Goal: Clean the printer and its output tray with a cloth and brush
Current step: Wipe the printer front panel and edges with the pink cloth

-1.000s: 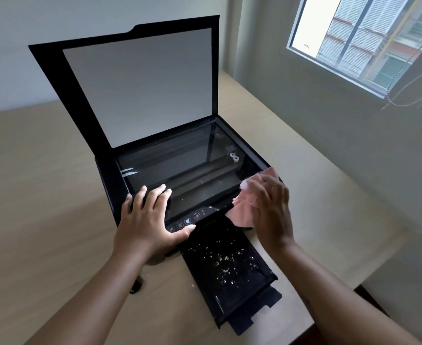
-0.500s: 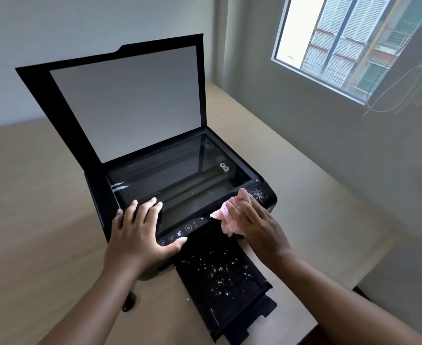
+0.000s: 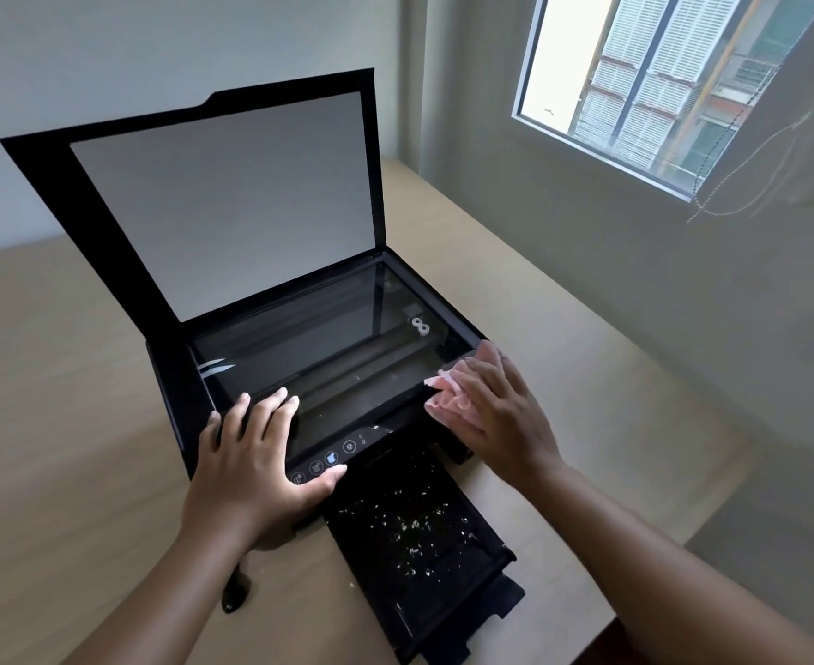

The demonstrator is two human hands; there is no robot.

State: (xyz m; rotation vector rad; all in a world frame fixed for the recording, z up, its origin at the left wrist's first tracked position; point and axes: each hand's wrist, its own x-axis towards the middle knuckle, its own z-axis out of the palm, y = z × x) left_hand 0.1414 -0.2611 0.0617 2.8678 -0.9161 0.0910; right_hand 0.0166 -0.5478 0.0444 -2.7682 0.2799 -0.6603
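Closest to the camera, the output tray [image 3: 419, 559] sticks out over the counter [image 3: 59, 424] and it's covered in little white crumbs. It looks like thin plastic on a slide-out extension, so I'd guess it flexes if you lean on it. Brush it lightly and support it from the printer end, not the tip. There's a small dark object [image 3: 234, 590] on the counter by the left forearm, can't tell what it is.

Next up, the left hand [image 3: 256, 467] lies flat and open on the front left corner of the printer [image 3: 174, 400], thumb by the control buttons [image 3: 330, 460], just bracing it. A light desktop unit like this would probably skate around otherwise.

The right hand [image 3: 496, 415] is pressing a bunched pink cloth [image 3: 448, 400] onto the front right corner by the scanner glass [image 3: 309, 348]. The cloth's soft, so bunching it is the way. The glass is slick and scratchable, so go easy.

Furthest back, the lid [image 3: 213, 194] stands open, and its hinge likely isn't something to push on.
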